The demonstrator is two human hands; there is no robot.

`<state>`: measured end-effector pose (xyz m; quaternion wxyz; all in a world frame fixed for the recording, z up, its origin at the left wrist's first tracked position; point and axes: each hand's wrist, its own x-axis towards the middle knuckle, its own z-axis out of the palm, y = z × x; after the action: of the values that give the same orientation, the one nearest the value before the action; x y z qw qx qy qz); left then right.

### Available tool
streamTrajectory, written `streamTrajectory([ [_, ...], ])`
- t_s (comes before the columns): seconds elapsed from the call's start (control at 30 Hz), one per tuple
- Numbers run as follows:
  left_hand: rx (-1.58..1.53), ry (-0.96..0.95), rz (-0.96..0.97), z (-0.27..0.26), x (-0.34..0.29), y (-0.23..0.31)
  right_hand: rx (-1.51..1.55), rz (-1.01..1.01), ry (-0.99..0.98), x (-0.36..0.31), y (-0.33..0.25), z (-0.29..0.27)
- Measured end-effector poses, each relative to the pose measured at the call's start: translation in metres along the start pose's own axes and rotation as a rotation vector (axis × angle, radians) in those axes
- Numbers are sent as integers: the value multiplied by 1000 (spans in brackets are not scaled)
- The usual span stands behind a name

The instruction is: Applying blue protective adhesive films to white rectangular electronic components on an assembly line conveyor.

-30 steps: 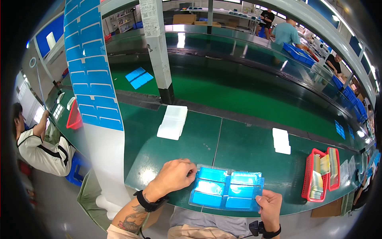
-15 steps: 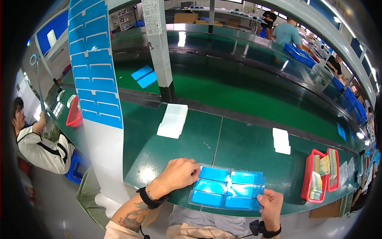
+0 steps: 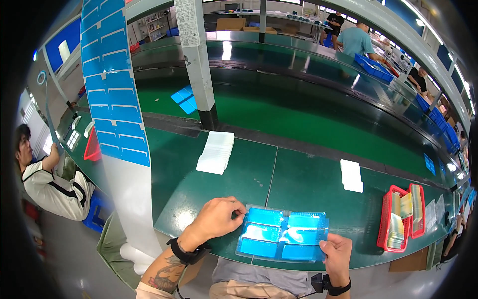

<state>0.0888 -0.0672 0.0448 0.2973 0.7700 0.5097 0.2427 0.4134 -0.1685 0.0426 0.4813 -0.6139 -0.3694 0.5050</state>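
Note:
A clear plastic sheet (image 3: pixel 284 233) bearing several blue rectangular films in two columns lies in front of me at the near table edge. At its upper left corner, my left hand (image 3: pixel 217 217) is closed in a pinch, thumb and forefinger together. My right hand (image 3: pixel 338 253) grips the lower right edge between thumb and fingers. Light glares off the middle of the sheet. Beyond it, a fanned stack of white cards (image 3: pixel 215 152) lies to the left, and a smaller stack of white cards (image 3: pixel 351 176) to the right.
A long strip of blue films on white backing (image 3: pixel 117 99) hangs at the left. Red baskets (image 3: pixel 387 219) with cards stand at the right. Past the grey post (image 3: pixel 196 74) runs a green conveyor belt (image 3: pixel 279 119) carrying blue film pieces (image 3: pixel 185 98). A person (image 3: pixel 55 187) sits at far left.
The blue pieces on the belt have moved right, partly behind the post. The hanging strip appears slightly further left. My hands and the sheet have shifted slightly left.

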Motion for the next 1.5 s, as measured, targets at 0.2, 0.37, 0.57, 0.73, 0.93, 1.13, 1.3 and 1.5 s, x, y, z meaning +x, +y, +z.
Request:
streamTrajectory([
  [0.2,58,-84,-13,11,5,-1,19,1,21,3,6,-4],
  [0.37,99,-92,-3,13,6,-2,29,5,16,2,6,-3],
  [0.57,130,-91,-73,16,9,-2,43,-11,-8,-3,1,0],
  [0.73,60,-54,-44,6,-19,2,7,-60,-50,0,3,-3],
  [0.93,-34,-123,-1,13,-59,14,48,-58,-67,1,12,-8],
  [1.13,121,-119,131,24,-60,11,-6,-31,-66,0,12,-10],
  [1.3,242,45,73,34,-66,19,-382,-29,-15,11,22,-30],
  [1.5,249,133,76,46,-71,18,-765,-242,34,23,-9,-29],
])
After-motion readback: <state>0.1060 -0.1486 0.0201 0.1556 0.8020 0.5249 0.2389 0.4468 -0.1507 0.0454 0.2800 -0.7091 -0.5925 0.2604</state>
